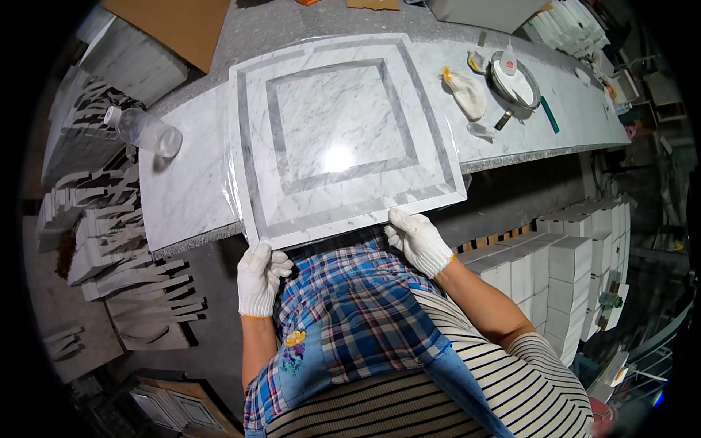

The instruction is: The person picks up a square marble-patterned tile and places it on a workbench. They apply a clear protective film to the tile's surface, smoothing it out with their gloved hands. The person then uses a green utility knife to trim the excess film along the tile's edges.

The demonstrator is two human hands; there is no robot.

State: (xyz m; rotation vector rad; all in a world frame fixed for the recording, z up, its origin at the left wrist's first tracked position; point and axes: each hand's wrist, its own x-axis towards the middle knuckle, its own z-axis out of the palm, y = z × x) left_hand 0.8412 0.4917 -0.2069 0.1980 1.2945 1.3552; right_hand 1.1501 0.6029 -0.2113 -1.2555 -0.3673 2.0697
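Observation:
A square white marble panel with grey inlaid bands lies over a worktable, its near edge reaching past the table's front. Clear plastic film shows along its left side. At the near left corner my left hand, in a white knit glove, is closed with its fingers curled at the panel's edge. My right hand, gloved the same way, grips that near edge right of the middle, thumb on top. The undersides of both grips are hidden.
A clear plastic bottle lies tilted at left on the marble-topped table. At right are a spare glove, a bowl of white paste holding a small bottle, and a green strip. White boxes stand stacked below.

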